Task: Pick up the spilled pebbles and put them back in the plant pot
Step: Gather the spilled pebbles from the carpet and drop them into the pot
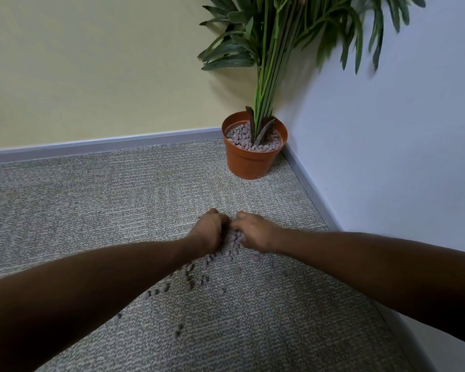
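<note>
Small grey-purple pebbles (232,248) lie scattered on the grey carpet, thickest in a heap between my two hands. My left hand (208,229) and my right hand (254,232) sit side by side on the carpet, fingers curled inward around that heap from either side. Loose pebbles trail back toward me along my left forearm. An orange plant pot (249,161) stands in the room corner beyond my hands, filled with the same pebbles around a tall green plant (269,63).
A yellow wall with a grey skirting (105,146) runs along the back, and a pale blue wall (387,130) closes the right side. The plant's leaves hang out over the pot and the corner.
</note>
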Motion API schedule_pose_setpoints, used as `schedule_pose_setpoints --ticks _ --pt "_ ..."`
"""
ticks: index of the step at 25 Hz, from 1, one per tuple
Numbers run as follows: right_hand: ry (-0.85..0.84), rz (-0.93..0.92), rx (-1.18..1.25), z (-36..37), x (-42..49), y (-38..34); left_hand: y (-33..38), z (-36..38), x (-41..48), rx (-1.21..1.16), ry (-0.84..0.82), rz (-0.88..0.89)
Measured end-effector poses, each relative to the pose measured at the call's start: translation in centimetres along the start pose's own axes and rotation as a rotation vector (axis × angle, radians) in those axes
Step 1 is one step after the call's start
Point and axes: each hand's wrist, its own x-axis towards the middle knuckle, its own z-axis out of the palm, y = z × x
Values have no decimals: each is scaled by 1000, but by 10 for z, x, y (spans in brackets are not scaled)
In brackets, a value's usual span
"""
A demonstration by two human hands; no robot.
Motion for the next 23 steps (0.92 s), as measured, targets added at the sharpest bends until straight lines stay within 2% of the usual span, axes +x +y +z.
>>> schedule_pose_setpoints --ticks 5,11,14,19,23 --pt "21 111 3 -2 2 -17 0 1 -7 -54 22 -76" --pt "114 125 357 -52 13 -5 -7 -7 -11 -129 -59 -59" --pt "247 167 473 -98 24 12 -11 -16 -8 -100 -137 7" --pt "644 180 455 -166 43 59 -22 -21 -4 59 -336 235" --pt "730 219 401 -175 45 79 -23 -21 -5 191 -351 361"
